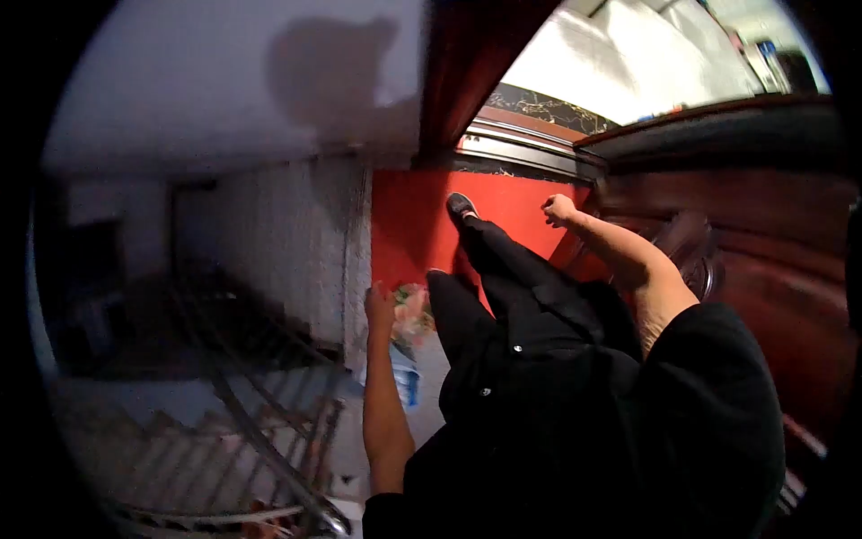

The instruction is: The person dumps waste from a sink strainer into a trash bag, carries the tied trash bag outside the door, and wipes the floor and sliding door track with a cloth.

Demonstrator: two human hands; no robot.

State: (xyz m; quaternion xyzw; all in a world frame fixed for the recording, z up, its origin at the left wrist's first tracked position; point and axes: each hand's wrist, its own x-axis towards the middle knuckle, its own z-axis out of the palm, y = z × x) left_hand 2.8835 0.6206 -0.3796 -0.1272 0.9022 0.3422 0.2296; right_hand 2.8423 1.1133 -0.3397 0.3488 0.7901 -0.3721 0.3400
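My right hand [558, 211] hangs over a red mat [521, 193], its fingers curled in and no object visible in them. Close by it on the right is a dark red carved wooden door [763, 229]. On the other side, my left hand [380, 305] hangs low at the edge of a grey wall, dim and blurred, so its fingers are unclear. Right beside it shows a flower-patterned thing [413, 310] in pink and green; I cannot tell whether the hand touches it. Below that lies a blue and white thing [406, 382], too blurred to name.
My shoe [461, 206] rests on the red mat, near a metal door sill [530, 148]. Past the sill stretches a bright pale floor [611, 63]. To the left, a stair railing [260, 454] runs beside dark steps. A shadow falls on the white wall [224, 81].
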